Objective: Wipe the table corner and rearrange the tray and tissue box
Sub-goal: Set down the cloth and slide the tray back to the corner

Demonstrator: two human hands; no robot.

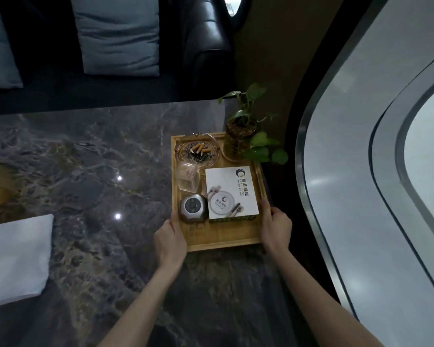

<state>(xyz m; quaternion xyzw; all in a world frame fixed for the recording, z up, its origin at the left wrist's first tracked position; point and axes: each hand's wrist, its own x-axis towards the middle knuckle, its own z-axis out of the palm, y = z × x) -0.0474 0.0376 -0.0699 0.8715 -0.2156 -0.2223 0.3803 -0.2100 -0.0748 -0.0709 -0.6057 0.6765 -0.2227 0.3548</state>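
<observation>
Head view, only one cam. Wooden tray (223,242) sits at the far right corner of the dark marble worktop (85,184), right edge close to the worktop's edge by the curved window.

Left hand (169,240) grips the tray's left rim near the front corner, fingers wrapped and clamped on the rim. Right hand (277,230) does the same on the right rim, thumb on top. Can't tell if the tray is lifted or resting on the worktop.

Load on tray:
- tissue box (231,192), white printed top, right-centre, just beside the right rim
- glass ashtray (198,150) with butts and ash, back left
- potted plant (239,139) in a glass jar, back right corner, leaves hanging over the rim
- small clear container (189,179) between ashtray and tissue box
- silver round gadget (193,207), front left, touching the box

White folded cloth (15,259) lies well apart at the left edge of the worktop.

Handling, my read: tray is stiff, moderately heavy, weight biased to the back (jar, ashtray). Hands are near the front, so it will want to tip away. Keep it level and move it slowly, or slide it. Glass pieces are fragile, ash spills easily, the plant is top-heavy. Tissue box is light, stiff card; take it by its sides.
</observation>
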